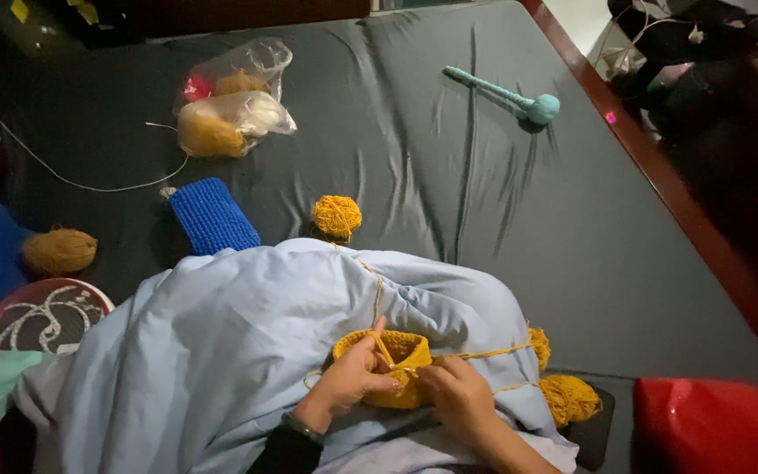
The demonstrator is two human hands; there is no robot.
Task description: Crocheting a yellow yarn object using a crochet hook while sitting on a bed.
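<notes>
Mid-stitch, both hands (410, 386) grip a small mustard crochet cup (394, 364) (yarn ball (337, 216) feeding it) over a pale blue blanket (221, 351), apparently needing steady tension.

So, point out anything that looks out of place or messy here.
Nothing looks damaged or spilled. Both hands, left hand and right hand, work on the yellow crochet piece. Only loose yellow yarn trails across the light blue blanket toward the yarn ball.
</notes>
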